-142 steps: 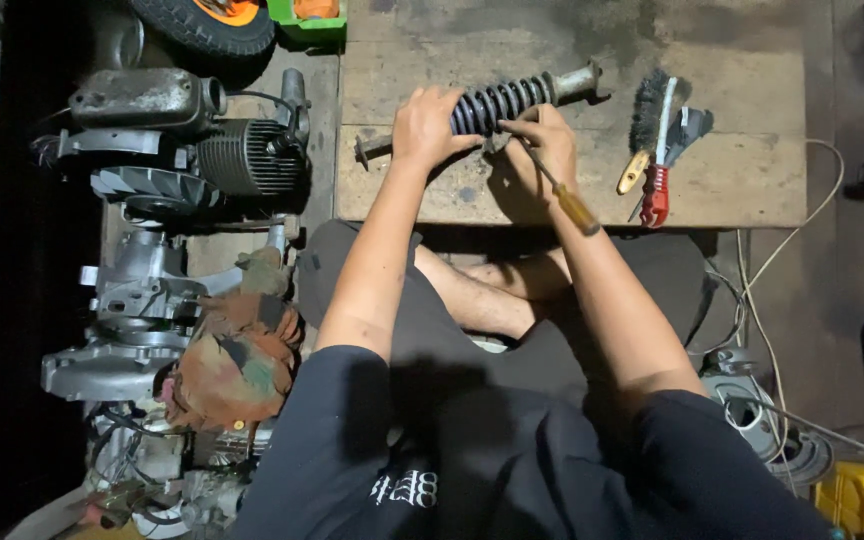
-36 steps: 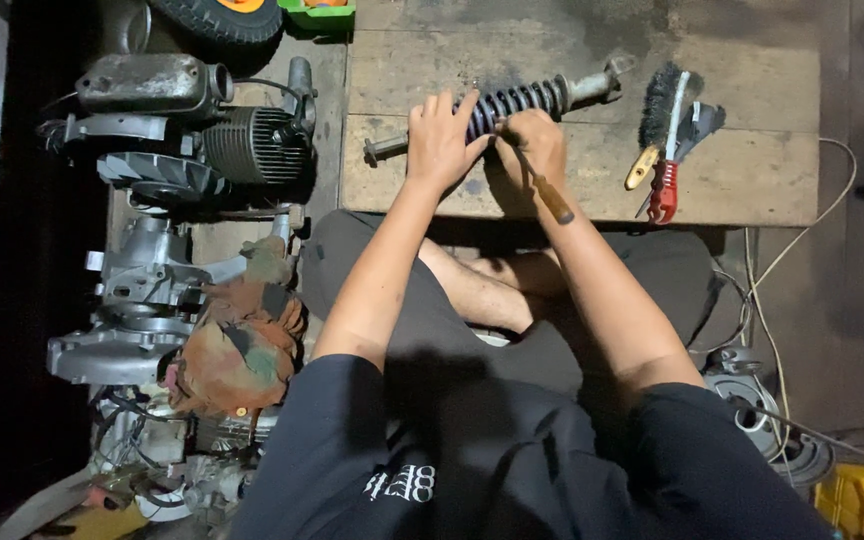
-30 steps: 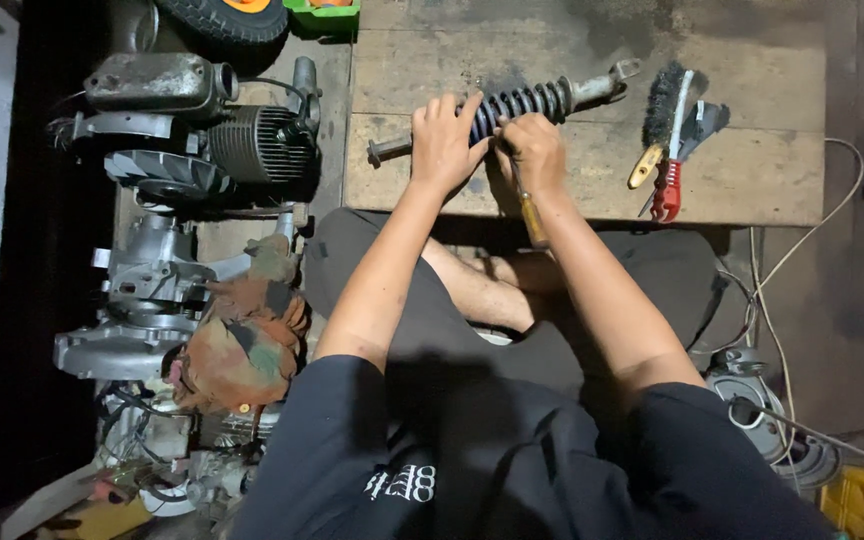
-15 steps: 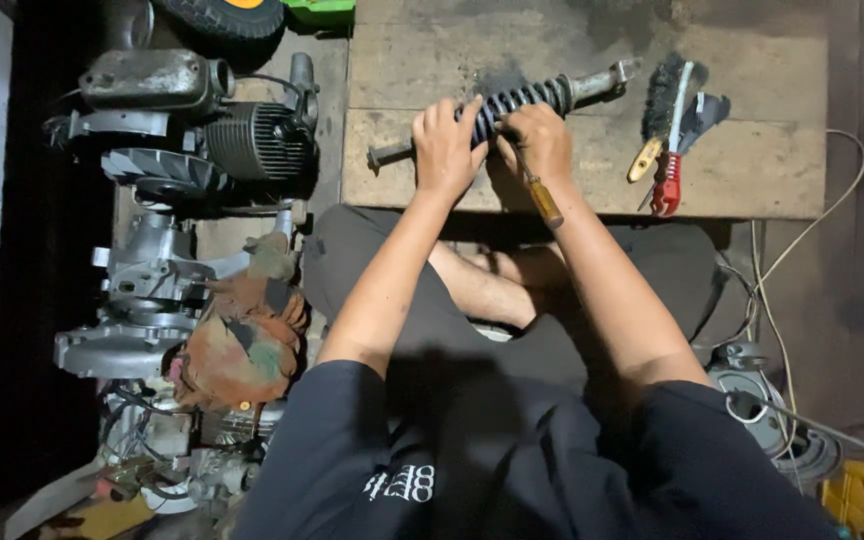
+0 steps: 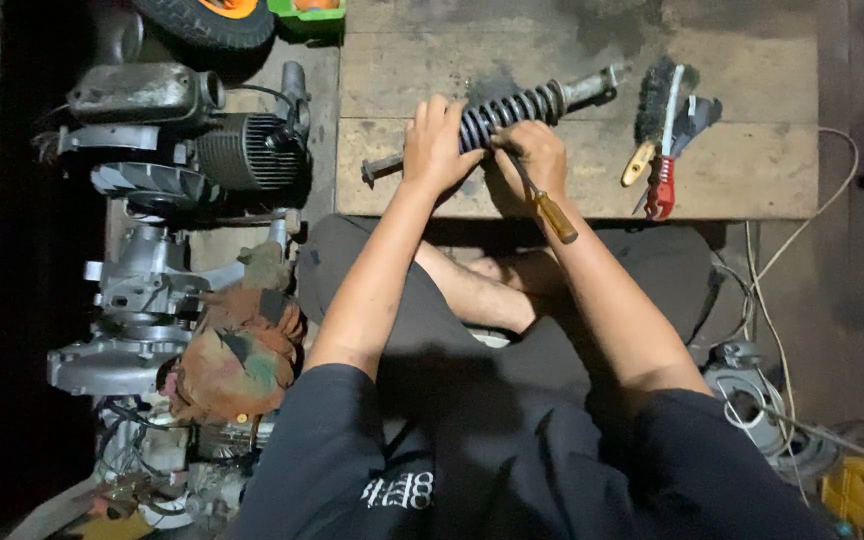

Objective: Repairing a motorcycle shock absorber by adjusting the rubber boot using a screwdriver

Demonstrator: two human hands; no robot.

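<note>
A black coil-spring shock absorber [image 5: 512, 108] lies slantwise on the wooden worktop [image 5: 752, 170], its bare rod end pointing left towards the near edge and its metal top end rising to the far right. The left hand [image 5: 435, 148] is clenched over the lower coils and pins the part down. The right hand [image 5: 537, 160] grasps a screwdriver [image 5: 544, 200] with an amber handle; the handle sticks out towards the person, and the blade runs up under the fingers to the spring, though its tip is hidden.

Judging from this, the step in hand is working the blade into or against the coils, by prying or scraping; which one cannot be told. The next move would call for a firm hold from the left hand so the round body does not roll, and controlled pressure on the tool so it does not slip towards the holding fingers.

To the right on the worktop lie a wire brush [image 5: 652, 115] and a red-handled tool [image 5: 660, 185], just beside each other. On the floor to the left stands a dismantled engine [image 5: 182, 150], with a stained rag [image 5: 237, 350] nearer the person.
</note>
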